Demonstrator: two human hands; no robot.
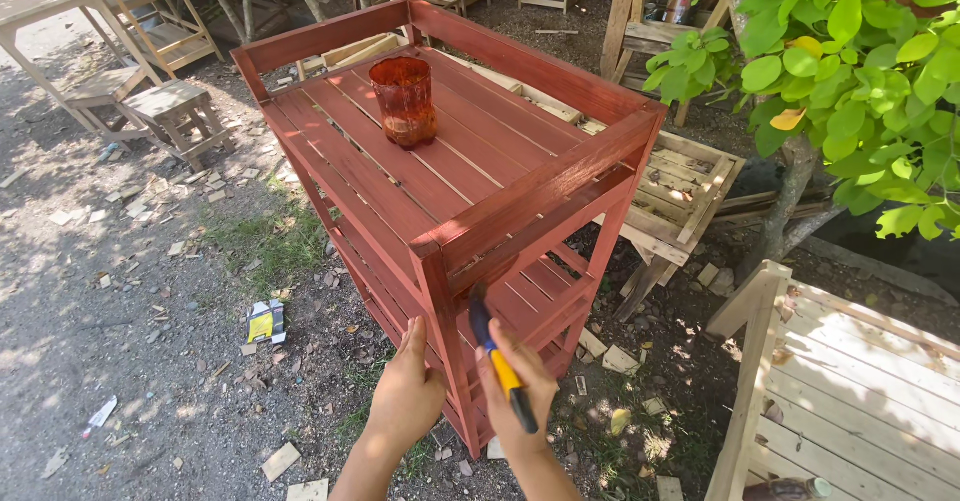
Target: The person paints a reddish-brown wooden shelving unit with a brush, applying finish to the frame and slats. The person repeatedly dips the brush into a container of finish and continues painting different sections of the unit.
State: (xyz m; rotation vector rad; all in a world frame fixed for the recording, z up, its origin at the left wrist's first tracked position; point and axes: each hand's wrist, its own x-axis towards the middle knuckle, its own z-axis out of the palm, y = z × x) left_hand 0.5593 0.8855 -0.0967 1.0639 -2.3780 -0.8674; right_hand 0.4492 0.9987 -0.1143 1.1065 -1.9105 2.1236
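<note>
Head view shows you painting the red shelf (470, 191): your right hand (515, 386) grips the brush (497, 356) at the corner post while your open left hand (405, 396) steadies it; next, probably reload from the jar (404, 101).

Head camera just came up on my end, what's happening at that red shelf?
A person stands at a red-painted wooden shelf unit. Their right hand holds a yellow-handled brush against the near corner post, and the left hand rests beside that post. A paint-stained container sits on the top shelf. Unpainted wooden furniture stands around.
</note>
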